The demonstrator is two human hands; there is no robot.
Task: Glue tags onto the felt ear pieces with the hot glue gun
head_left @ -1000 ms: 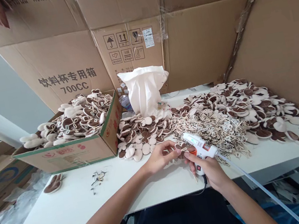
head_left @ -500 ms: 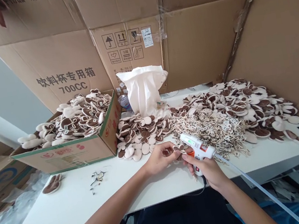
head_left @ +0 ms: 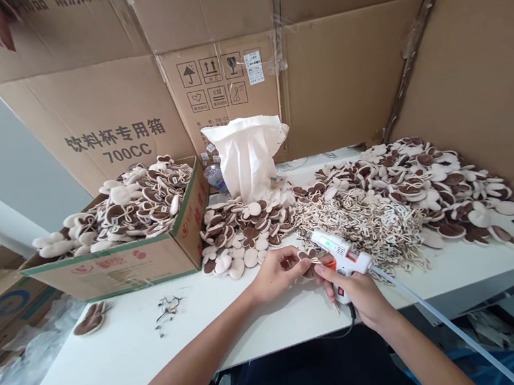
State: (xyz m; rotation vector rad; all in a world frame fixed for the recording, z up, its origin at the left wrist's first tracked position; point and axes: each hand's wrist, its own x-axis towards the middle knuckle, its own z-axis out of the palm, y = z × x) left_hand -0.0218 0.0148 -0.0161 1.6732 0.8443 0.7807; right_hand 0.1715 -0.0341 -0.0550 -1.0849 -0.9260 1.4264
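My left hand [head_left: 278, 273] pinches a small brown and cream felt piece [head_left: 309, 256] over the front of the white table. Close against it, my right hand [head_left: 356, 288] is wrapped round a white glue gun [head_left: 340, 256] with an orange nozzle part. The fingertips of both hands meet at the felt piece, and a thin cord end hangs below my right fingers. A long translucent glue stick [head_left: 440, 316] runs out of the gun's back toward the lower right. Behind the gun lies a heap of cream cord loops [head_left: 366, 220].
An open carton [head_left: 125, 265] full of felt pieces stands at the left. Loose felt pieces [head_left: 244, 231] lie mid-table, with a larger pile [head_left: 433, 178] at the right. A white bag [head_left: 248, 154] stands behind. One felt piece [head_left: 91, 318] and thread scraps [head_left: 168, 308] lie front left.
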